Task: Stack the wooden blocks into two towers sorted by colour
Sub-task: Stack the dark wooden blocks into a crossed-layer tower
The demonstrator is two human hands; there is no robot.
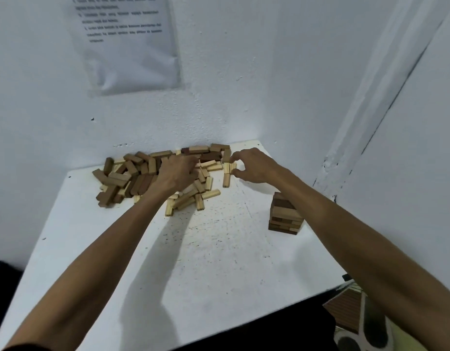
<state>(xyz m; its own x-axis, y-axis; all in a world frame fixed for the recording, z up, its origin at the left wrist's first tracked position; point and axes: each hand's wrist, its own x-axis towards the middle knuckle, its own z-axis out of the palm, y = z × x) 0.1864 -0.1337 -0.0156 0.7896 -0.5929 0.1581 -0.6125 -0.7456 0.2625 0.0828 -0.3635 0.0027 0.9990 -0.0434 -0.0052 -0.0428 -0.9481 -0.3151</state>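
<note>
Blocks, brown and pale, heaped along far edge of white surface, against wall. Short tower of brown and tan layers near right edge, partly behind right forearm. Left hand sunk fingers-down among them, mid-pile; grip cannot be told. Right hand curled at pile's right end, thumb and forefinger pinching pale block.

The person's left forearm and right forearm are bare and slim above the table, as are the left hand and right hand. Near the table's front left corner, a dark strip, perhaps a sleeve, edges the arm.
</note>
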